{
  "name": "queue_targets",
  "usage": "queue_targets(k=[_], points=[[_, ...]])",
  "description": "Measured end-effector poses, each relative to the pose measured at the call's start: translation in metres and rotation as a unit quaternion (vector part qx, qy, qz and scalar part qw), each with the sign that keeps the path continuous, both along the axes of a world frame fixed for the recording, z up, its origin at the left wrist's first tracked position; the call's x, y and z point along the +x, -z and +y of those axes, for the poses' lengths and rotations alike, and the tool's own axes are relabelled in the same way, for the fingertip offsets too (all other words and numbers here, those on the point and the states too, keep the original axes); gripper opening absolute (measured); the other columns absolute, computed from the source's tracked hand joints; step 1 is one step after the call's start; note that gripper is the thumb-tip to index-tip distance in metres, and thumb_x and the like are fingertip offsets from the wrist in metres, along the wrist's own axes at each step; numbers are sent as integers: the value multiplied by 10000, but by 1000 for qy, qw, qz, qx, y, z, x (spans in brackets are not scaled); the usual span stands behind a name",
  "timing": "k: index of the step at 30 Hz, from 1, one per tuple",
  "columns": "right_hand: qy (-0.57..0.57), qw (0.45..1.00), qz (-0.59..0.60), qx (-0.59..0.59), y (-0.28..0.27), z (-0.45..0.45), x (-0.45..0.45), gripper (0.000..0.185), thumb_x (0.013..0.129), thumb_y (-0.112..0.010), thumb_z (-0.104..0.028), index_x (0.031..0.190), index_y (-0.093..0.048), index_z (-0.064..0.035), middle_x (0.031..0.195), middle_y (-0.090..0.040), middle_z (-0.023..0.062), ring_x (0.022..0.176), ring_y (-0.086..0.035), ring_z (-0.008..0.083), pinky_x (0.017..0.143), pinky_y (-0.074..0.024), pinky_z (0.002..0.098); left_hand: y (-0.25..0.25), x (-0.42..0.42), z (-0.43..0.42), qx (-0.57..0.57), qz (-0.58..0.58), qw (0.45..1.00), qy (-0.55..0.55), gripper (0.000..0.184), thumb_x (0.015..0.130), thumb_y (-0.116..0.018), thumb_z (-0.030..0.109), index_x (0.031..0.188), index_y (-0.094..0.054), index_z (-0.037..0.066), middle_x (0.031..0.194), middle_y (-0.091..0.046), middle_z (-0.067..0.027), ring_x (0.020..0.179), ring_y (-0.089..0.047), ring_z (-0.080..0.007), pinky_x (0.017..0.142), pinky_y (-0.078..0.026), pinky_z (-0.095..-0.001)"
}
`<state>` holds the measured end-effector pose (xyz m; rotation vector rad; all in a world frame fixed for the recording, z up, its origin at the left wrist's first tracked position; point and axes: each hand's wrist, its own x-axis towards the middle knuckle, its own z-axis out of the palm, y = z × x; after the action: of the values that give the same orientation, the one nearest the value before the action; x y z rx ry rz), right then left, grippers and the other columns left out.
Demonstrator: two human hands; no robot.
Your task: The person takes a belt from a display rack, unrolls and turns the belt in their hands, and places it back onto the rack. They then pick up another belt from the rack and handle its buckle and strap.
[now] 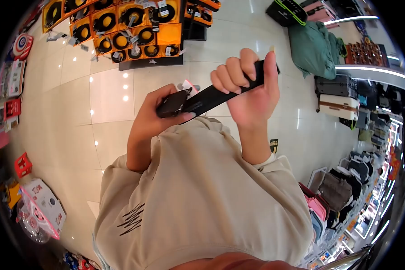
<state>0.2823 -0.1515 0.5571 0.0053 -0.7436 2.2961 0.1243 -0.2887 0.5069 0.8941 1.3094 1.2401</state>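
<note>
The left hand (150, 111) grips a black strap's (216, 97) bulky end; the right hand (254, 101) clasps the other. It looks light and bendable, probably best held at both ends.

One left hand (155, 110) and one right hand (253, 99) are counted, along with one black strap (220, 93) and one dark flat piece (171, 104). More than ten black coils (97, 23) are displayed, the exact number uncertain; one cream suitcase (339, 106), one large green bag (312, 47) and one red crate (23, 165) are seen.
</note>
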Motion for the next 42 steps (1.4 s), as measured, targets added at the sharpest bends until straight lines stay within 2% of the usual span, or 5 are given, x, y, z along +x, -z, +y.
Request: queue_targets(k=[10,19,24,34,42], points=[[-42,997,34,-58,-9,-1,1,641,936,-168,-697,708,-298,-112,624,-298,8,580,-266,151,590,-264,306,-5,2,-7,3,-46,999,8,364,689,-772,-42,760,-435,78,684,-432,54,640,-365,-31,560,-286,-204],[59,992,-89,62,1,-3,0,412,955,-371,-482,804,-371,-98,687,-315,-6,622,-277,116,617,-270,278,-12,11,-4,-17,-64,997,-27,343,721,-771,-28,764,-447,76,686,-445,52,649,-396,-29,564,-301,-203],[58,980,-184,50,14,-31,-9,404,801,-693,-268,1055,-476,-41,904,-525,54,907,-523,142,830,-429,261,8,32,7,30,-73,992,-94,284,743,-761,-6,792,-491,65,728,-525,36,683,-480,-32,601,-386,-193],[192,937,-237,172,18,-27,5,174,806,-654,-26,902,-510,-46,698,-486,-42,642,-424,27,618,-369,184,15,32,3,28,-96,987,-128,337,829,-634,-34,1138,-524,39,978,-580,9,927,-556,-65,769,-447,-203],[85,818,-353,446,-12,0,15,317,751,-574,28,1059,-542,-42,536,-321,-51,522,-297,54,509,-245,235,-20,15,0,90,51,994,-32,643,677,-778,-3,1274,-545,57,708,-495,44,647,-438,-48,583,-345,-185]])
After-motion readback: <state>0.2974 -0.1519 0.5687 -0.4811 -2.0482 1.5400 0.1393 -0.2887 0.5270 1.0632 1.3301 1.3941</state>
